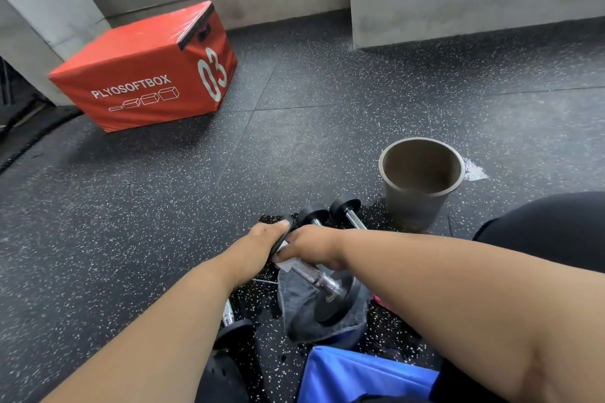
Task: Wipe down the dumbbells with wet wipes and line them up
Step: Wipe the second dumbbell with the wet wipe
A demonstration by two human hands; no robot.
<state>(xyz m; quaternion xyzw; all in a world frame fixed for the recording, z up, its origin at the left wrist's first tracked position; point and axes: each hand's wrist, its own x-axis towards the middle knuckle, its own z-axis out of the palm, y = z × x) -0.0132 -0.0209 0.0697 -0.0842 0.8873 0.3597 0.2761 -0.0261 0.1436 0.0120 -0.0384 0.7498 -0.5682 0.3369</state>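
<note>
wiping is the step in hand: left hand (262, 240) clasps the far plate of the dumbbell (322, 283) lying on a grey cloth (301, 314), right hand (314, 244) pinching a white wet wipe (287, 263) at its handle. next, probably rubbing along the bar, then setting it beside the two dumbbells (330, 211) near the bin (420, 183).

— What are the hands doing?
— The left hand (265, 240) grips one end of a dumbbell (322, 281); the right hand (312, 244) presses a white wipe (288, 263) on its handle.
— Beneath it?
— A grey towel (302, 307). Two more dumbbells (330, 211) lie near a brown bucket (420, 180).
</note>
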